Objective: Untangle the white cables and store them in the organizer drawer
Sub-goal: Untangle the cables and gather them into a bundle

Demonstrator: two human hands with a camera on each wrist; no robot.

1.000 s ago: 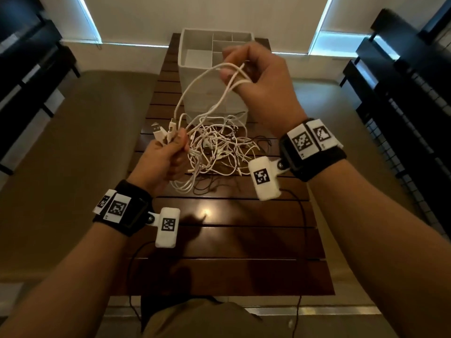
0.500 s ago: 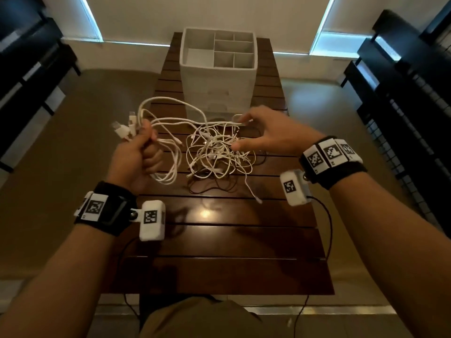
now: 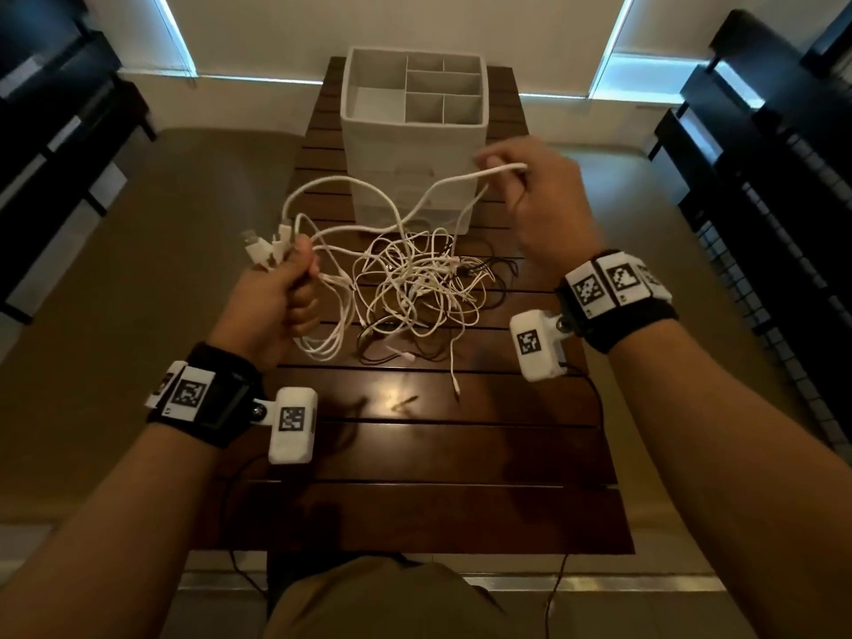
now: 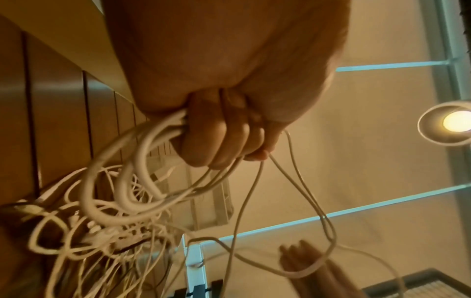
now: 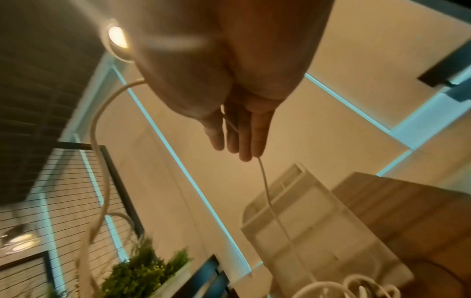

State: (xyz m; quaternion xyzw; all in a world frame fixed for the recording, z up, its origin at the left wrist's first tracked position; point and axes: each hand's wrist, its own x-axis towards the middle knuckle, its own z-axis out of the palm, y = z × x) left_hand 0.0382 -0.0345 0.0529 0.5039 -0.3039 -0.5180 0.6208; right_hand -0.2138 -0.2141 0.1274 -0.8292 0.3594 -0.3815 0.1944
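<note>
While gripped: two hands [image 3: 272, 302] [image 3: 539, 200], one cable tangle [image 3: 415, 288].

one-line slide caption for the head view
Left hand grips gathered plugs while right hand lifts one strand from the white cables before the organizer.

One organizer [image 3: 413, 145], one cable tangle [image 3: 415, 288], two hands.
</note>
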